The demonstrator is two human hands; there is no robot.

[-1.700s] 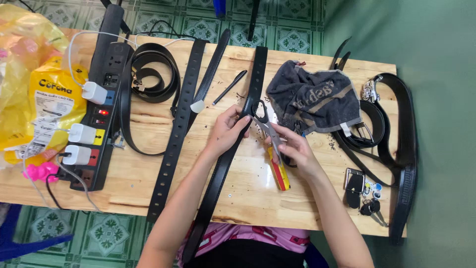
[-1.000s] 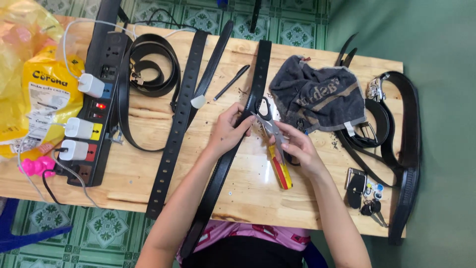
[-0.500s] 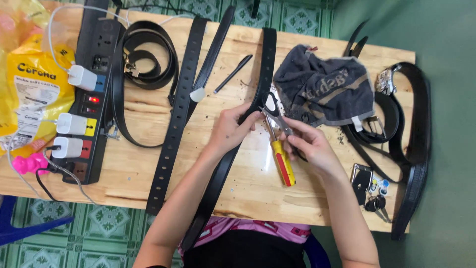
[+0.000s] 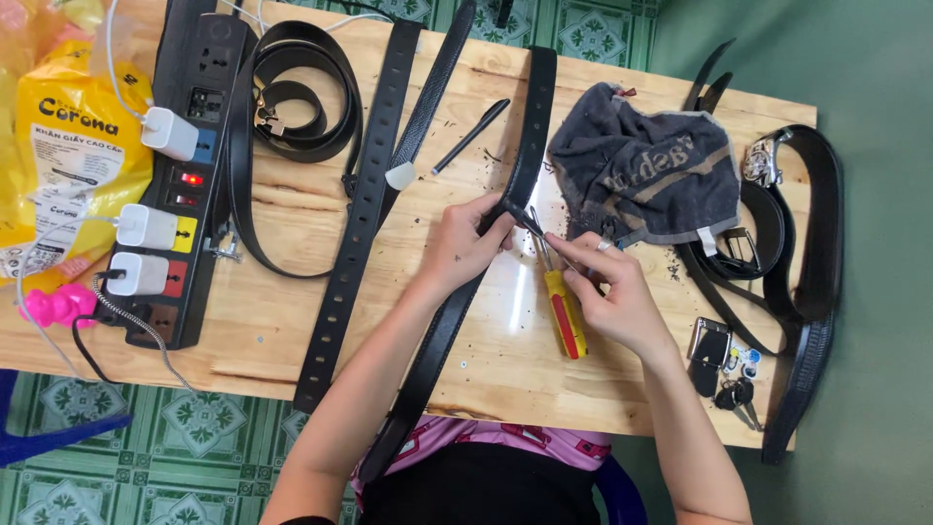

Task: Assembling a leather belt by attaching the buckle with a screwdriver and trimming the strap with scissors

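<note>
Black belt (image 4: pixel 525 165) lengthwise toward the far edge, left hand (image 4: pixel 457 243) pinching it; right hand (image 4: pixel 607 292) gripping pliers (image 4: pixel 564 301)

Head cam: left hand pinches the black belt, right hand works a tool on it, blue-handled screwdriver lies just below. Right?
Not quite. The screwdriver has a yellow and red handle, not blue, as the head view shows. The rest holds: left hand pinches the belt, right hand works a thin tool on it, screwdriver just below.
</note>
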